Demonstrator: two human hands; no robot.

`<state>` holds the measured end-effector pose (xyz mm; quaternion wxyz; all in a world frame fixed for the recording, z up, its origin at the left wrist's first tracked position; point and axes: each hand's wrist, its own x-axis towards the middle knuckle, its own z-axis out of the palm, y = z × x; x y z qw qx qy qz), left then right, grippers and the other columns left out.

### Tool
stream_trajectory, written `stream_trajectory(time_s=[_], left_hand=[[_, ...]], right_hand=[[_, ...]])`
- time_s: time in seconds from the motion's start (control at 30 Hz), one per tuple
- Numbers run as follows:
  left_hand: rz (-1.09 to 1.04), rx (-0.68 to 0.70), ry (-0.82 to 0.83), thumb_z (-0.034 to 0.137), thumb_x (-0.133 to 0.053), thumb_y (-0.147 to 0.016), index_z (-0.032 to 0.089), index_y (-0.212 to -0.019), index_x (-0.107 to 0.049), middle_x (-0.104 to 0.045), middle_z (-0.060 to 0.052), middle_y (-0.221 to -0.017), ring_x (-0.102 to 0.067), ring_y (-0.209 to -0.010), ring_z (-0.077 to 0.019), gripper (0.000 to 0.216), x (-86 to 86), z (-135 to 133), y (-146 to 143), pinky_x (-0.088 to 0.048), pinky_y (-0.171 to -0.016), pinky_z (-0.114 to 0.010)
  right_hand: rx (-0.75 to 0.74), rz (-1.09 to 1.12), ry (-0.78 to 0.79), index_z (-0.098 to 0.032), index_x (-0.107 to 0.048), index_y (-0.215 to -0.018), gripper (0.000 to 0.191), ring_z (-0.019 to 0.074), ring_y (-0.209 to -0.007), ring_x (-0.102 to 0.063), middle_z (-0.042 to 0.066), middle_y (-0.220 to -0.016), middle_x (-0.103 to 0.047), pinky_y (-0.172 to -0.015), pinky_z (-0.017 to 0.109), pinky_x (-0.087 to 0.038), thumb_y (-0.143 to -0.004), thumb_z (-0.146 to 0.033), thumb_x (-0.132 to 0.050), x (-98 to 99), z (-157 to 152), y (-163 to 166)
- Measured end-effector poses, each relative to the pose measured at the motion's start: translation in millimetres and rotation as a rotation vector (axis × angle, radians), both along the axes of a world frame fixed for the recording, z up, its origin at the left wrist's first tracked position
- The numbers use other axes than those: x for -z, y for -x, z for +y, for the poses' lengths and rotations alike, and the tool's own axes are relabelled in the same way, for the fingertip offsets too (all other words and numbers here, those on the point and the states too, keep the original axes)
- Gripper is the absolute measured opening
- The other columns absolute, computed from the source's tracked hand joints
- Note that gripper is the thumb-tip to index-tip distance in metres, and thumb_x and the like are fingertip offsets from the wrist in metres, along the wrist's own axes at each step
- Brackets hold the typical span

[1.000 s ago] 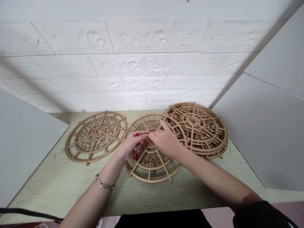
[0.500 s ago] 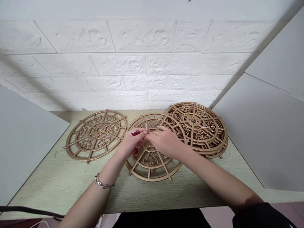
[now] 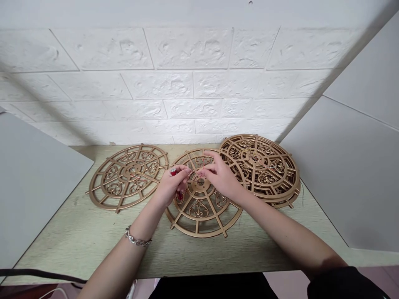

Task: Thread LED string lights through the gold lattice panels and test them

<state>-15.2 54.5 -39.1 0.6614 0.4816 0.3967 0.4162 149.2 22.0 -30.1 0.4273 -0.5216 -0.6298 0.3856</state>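
My left hand (image 3: 174, 182) is closed over the middle gold wheel-shaped frame (image 3: 197, 234). A red rod-like object with a silvery end (image 3: 173, 170) runs through its grip, its exact kind unclear. Its thumb and forefinger are pinched at thin wire ends, too fine to make out fully. Close by on the right, my right hand (image 3: 220, 176) pinches a thin wire (image 3: 203, 162) with a red part between thumb and fingers, its forefinger raised. Below the fingers, the frame's hub with a round hole shows, thin wires rising from it.
On the left lies another gold frame (image 3: 123, 204) with thin wires at its hub. A stack of gold frames (image 3: 264, 195) stands at the right, beside a grey panel (image 3: 349, 174). White brick-patterned wall (image 3: 174, 85) rises behind the table (image 3: 75, 236). A black cable (image 3: 40, 273) crosses at lower left.
My hands have drawn apart a little, the right one moving right and lifting its forefinger. The middle frame's hub now shows between them. The view has shifted slightly.
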Motion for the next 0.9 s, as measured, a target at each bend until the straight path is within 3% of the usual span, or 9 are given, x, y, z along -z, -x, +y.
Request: stream_trajectory(time_s=[0.07,0.1,0.23,0.47,0.63,0.77,0.9], left_hand=[[-0.006,-0.015,-0.011,0.031,-0.068,-0.067,0.015,-0.068,-0.054,-0.047,0.006,-0.049,-0.029,-0.032,-0.0015,0.021,0.7,1.2,0.8,-0.026,-0.034,-0.016],[-0.009,-0.024,-0.015,0.031,-0.068,-0.067,0.015,-0.069,-0.055,-0.048,0.006,-0.05,-0.03,-0.032,-0.0016,0.021,1.2,1.9,1.2,-0.025,-0.034,-0.016],[-0.011,-0.037,-0.066,0.032,-0.068,-0.068,0.015,-0.071,-0.055,-0.056,0.002,-0.057,-0.034,-0.033,-0.002,0.021,3.5,3.8,3.8,-0.025,-0.034,-0.016],[0.087,0.174,-0.144,0.036,-0.068,-0.067,0.014,-0.072,-0.059,-0.056,0.001,-0.058,-0.04,-0.034,-0.0039,0.024,2.8,0.8,7.7,-0.03,-0.034,-0.017],[0.14,0.266,-0.119,0.034,-0.068,-0.065,0.015,-0.073,-0.059,-0.06,0.0,-0.064,-0.043,-0.034,-0.0043,0.023,-2.9,-2.4,6.1,-0.032,-0.033,-0.017],[0.152,0.316,-0.117,0.033,-0.068,-0.065,0.014,-0.071,-0.059,-0.06,0.0,-0.062,-0.045,-0.035,-0.0048,0.022,-6.3,-4.0,5.2,-0.032,-0.034,-0.017],[0.122,0.251,-0.092,0.035,-0.068,-0.064,0.014,-0.073,-0.058,-0.061,0.0,-0.063,-0.044,-0.034,-0.0049,0.025,-5.0,-3.0,5.3,-0.031,-0.033,-0.017]], right_hand=[[0.014,0.055,0.075,-0.016,-0.023,-0.133,0.056,0.0119,-0.086,-0.063,0.004,-0.088,-0.069,-0.079,0.026,-0.047,-0.083,-0.017,-0.048,-1.2,2.1,-1.3],[0.011,0.07,0.116,-0.015,-0.027,-0.132,0.054,0.0119,-0.086,-0.063,0.004,-0.088,-0.069,-0.08,0.026,-0.047,-0.082,-0.017,-0.05,-1.9,3.2,-1.7],[-0.022,0.108,0.195,-0.013,-0.053,-0.103,0.022,0.013,-0.086,-0.064,0.008,-0.093,-0.068,-0.08,0.026,-0.049,-0.081,-0.018,-0.052,-3.3,5.6,-1.5],[-0.008,0.105,0.13,-0.015,-0.06,-0.086,0.01,0.0129,-0.081,-0.062,0.004,-0.086,-0.067,-0.077,0.028,-0.048,-0.08,-0.016,-0.052,-3.7,4.0,-0.7],[0.002,0.023,0.063,-0.017,-0.059,-0.081,0.009,0.0108,-0.067,-0.056,0.0,-0.077,-0.061,-0.062,0.025,-0.045,-0.079,-0.022,-0.052,-3.3,1.8,1.7],[-0.096,0.273,0.275,-0.018,-0.049,-0.08,0.006,0.0082,-0.053,-0.052,-0.003,-0.065,-0.055,-0.048,0.02,-0.042,-0.084,-0.02,-0.044,-1.7,-0.5,8.4],[-0.128,0.443,0.452,-0.019,-0.042,-0.079,0.01,0.0076,-0.053,-0.056,-0.004,-0.063,-0.055,-0.053,0.021,-0.048,-0.087,-0.015,-0.038,-2.6,-2.3,14.6]])
